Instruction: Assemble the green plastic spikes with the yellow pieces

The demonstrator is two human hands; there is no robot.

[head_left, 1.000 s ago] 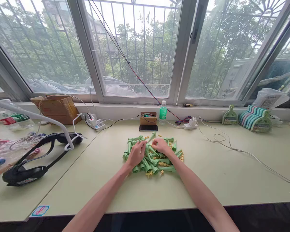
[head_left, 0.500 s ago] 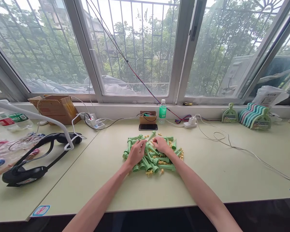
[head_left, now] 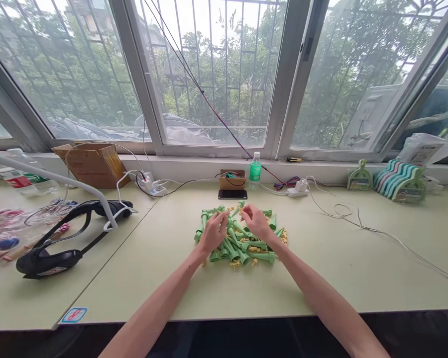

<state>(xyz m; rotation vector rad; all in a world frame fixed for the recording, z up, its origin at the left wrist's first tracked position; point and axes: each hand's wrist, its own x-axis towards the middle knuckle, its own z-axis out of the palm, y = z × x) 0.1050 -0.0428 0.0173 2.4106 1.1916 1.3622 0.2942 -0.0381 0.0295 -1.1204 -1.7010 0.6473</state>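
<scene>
A heap of green plastic cone-shaped spikes (head_left: 233,248) with round capped ends lies on the table, mixed with small yellow plastic pieces (head_left: 254,262). My left hand (head_left: 213,231) is over the heap's left side, its fingers bent and drawn together; what they hold, if anything, is hidden. Over the upper right of the heap is my right hand (head_left: 257,222), thumb and forefinger curled together; anything between them is too small to name. One green spike (head_left: 241,204) points away from me between the two hands. The hands are apart from each other.
Behind the heap lie a black phone (head_left: 233,194), a small cardboard box (head_left: 237,179) and a bottle of green liquid (head_left: 255,171). A black headset (head_left: 52,261) and bagged items (head_left: 7,233) occupy the left. White cables (head_left: 373,229) cross the right side.
My right hand has drawn slightly away from my left, widening the gap between their fingertips. The whole view has shifted a little; the heap looks much the same.
</scene>
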